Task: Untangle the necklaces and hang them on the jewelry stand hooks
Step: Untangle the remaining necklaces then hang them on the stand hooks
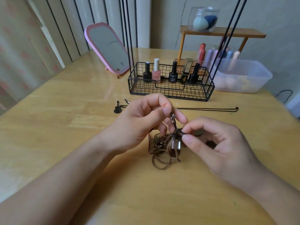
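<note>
Both hands work above the middle of the wooden bench (65,127). Left hand (142,120) pinches a dark cord with a small silver clasp (172,118) between thumb and forefinger; right hand (215,143) pinches the knot just below it. Beneath them, touching the bench, lies the brown necklace tangle (164,150). A thin black chain (211,108) stretches toward the right edge, before the wire basket (170,92); a small guitar pendant (117,108) lies left.

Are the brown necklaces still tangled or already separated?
Tangled: the brown necklaces lie in one knotted heap on the table, with both hands pinching cords above it.
</note>
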`<action>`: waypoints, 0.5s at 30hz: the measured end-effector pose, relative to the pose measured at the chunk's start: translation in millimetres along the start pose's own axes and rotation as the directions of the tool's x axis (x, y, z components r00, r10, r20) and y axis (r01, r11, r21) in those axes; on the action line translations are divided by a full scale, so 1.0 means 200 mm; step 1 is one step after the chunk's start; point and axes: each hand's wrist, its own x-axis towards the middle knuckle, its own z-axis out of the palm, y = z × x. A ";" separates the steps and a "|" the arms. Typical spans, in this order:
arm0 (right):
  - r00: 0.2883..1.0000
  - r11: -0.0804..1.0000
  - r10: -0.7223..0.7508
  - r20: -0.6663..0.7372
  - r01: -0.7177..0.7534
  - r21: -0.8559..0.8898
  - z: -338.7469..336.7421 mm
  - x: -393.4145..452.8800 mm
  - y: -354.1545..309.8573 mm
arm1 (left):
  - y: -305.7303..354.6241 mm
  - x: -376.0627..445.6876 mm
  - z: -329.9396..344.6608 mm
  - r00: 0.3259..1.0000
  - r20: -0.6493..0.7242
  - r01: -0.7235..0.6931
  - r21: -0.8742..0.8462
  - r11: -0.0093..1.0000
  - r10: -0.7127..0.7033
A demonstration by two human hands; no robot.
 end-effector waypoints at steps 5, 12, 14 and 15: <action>1.000 0.999 0.020 0.025 -0.021 0.030 0.02 0.01 0.00 | 0.01 0.00 0.01 0.998 -0.005 0.058 -0.120 0.991 -0.059; 0.997 0.992 0.037 0.069 -0.045 0.118 0.02 0.00 -0.02 | 0.02 -0.01 0.02 0.985 0.004 0.170 -0.114 0.979 -0.171; 0.992 0.981 0.074 0.104 -0.092 0.173 0.02 0.00 -0.03 | 0.01 -0.01 0.01 0.978 -0.010 0.206 -0.130 0.970 -0.209; 0.988 0.970 0.097 0.123 -0.121 0.210 0.02 0.00 -0.03 | 0.02 -0.01 0.01 0.973 -0.012 0.227 -0.144 0.963 -0.231</action>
